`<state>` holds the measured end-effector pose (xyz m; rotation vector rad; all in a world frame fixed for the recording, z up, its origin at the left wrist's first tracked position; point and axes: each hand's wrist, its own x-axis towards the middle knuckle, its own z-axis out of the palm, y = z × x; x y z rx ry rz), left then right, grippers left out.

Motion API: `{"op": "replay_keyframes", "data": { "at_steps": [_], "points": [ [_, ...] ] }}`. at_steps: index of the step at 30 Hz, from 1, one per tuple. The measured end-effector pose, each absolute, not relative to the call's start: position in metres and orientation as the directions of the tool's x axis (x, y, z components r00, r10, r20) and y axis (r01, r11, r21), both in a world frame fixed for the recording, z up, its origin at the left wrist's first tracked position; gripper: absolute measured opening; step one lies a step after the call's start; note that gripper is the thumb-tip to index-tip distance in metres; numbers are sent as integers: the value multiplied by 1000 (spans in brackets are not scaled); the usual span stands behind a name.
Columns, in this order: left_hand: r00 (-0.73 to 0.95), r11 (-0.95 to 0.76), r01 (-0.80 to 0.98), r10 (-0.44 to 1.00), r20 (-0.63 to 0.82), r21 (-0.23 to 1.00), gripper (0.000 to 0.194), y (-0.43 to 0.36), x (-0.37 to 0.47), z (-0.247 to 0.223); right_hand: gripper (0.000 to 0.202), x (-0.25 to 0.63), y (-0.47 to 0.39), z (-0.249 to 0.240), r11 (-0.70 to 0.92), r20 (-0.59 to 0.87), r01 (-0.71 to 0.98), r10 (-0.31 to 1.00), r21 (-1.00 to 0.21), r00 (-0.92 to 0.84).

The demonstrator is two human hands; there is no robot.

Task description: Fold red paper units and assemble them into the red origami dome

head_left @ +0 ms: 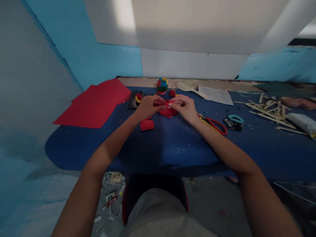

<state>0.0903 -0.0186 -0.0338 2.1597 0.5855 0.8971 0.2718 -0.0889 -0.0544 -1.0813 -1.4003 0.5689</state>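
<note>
Red pleated paper pinched between two hands

My view, from the head camera: the red pleated paper piece [168, 111] is just above or resting on the tabletop [180, 149], near its far edge; I cannot tell which. Appearance: saturated red, rounded overall, surface broken into many small folded ridges, with a pointed tip toward the person. Its upper part is partly covered by fingers.

Left hand [149, 105]: grasping, fingertips drawn together at the piece's left side. Right hand [186, 108]: grasping, thumb and fingers pinched on its upper right.

Next to the left forearm I note a small stack of red paper pieces [147, 125]. Just beyond the hands stands a multicoloured ball [162, 85] in red, blue, green and yellow. Left of it, a dark flat rectangle [132, 100], then large red sheets [94, 105]. Right: red-handled scissors [218, 126], a teal ring [235, 119], a pale spoon-shaped item [192, 89], a white sheet [216, 94] and scattered wooden sticks [269, 113]. Any markings on the white sheet are too faint for me to read.
</note>
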Motion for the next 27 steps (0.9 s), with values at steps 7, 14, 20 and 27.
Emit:
{"op": "replay_keyframes", "data": {
  "at_steps": [7, 14, 20, 27],
  "points": [
    [661, -667, 139, 613, 433, 732, 12, -20, 91, -34, 28, 270, -82, -60, 450, 468, 128, 857, -884, 216],
    [776, -699, 149, 521, 356, 699, 17, -21, 89, -36, 26, 274, -93, -59, 520, 688, 591, 721, -617, 85],
    [808, -786, 173, 458, 371, 594, 20, -24, 92, -36, 27, 272, -96, -60, 504, 646, 583, 762, -637, 48],
    [758, -767, 259, 538, 369, 587, 13, -29, 96, -40, 33, 264, -86, -63, 454, 515, 325, 847, -830, 133]
  ]
}}
